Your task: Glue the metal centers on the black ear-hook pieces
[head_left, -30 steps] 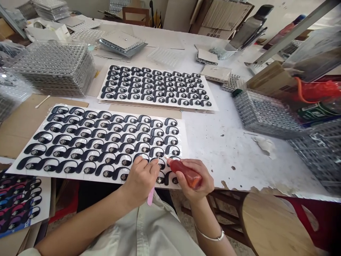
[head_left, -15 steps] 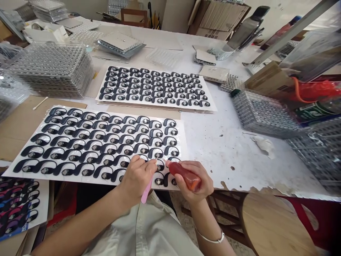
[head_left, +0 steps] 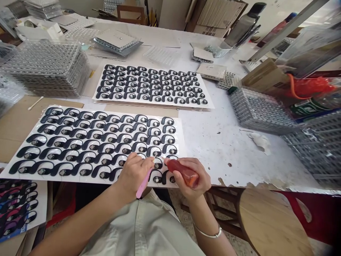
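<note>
A white sheet (head_left: 179, 142) covered with rows of black ear-hook parts (head_left: 80, 142) lies at the table's near edge. My left hand (head_left: 133, 174) is closed on a thin pink tool (head_left: 142, 185), its tip near the parts at the sheet's near right corner. Just to the right, my right hand (head_left: 194, 177) grips a small red bottle (head_left: 182, 172), with its nozzle pointing left toward the same parts. A second sheet (head_left: 209, 103) with more black parts lies farther back.
Stacks of clear blister trays (head_left: 48, 67) stand at the back left, and more (head_left: 261, 110) at the right. Cardboard (head_left: 16, 124) lies under the left side. A printed sheet (head_left: 18, 206) sits at the lower left, a round wooden stool (head_left: 271, 220) at the lower right.
The view has shifted slightly, so everything sits a little lower-left. The pink tool's free end has swung left in my left hand. Both hands stay at the sheet's near right corner.
</note>
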`<state>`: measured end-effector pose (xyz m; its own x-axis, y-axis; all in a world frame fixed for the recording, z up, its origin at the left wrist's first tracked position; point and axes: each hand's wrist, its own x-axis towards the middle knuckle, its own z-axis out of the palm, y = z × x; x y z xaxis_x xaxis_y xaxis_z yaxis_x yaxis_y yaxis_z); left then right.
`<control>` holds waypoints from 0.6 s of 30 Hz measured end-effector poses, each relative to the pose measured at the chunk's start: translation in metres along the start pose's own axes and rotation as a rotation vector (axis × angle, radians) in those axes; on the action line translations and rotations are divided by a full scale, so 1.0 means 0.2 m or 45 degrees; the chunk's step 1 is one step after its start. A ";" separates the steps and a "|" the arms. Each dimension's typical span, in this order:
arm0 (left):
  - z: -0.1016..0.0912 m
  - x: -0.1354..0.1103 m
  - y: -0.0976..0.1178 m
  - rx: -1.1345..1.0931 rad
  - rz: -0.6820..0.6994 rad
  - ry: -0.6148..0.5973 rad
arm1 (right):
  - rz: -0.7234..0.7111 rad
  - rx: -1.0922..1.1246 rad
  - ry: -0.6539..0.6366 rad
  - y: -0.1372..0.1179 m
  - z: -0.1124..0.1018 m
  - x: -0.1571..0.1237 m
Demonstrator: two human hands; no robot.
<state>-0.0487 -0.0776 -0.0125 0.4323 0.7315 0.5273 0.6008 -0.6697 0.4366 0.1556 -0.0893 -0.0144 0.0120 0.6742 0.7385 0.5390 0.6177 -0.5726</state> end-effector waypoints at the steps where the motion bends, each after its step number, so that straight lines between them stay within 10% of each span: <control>1: 0.00 0.00 0.00 0.001 0.001 -0.001 | 0.000 0.003 -0.002 0.00 0.00 0.00; 11: -0.04 0.03 -0.02 -0.129 -0.047 -0.035 | 0.128 0.097 -0.001 0.00 0.00 0.00; 18: -0.06 0.05 -0.06 -0.309 -0.120 -0.123 | 1.005 0.297 0.020 0.05 0.01 0.07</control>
<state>-0.0603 -0.0627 -0.0030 0.4511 0.7931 0.4092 0.4675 -0.6006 0.6487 0.1593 -0.0742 -0.0107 0.3268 0.9406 0.0914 0.1781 0.0337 -0.9834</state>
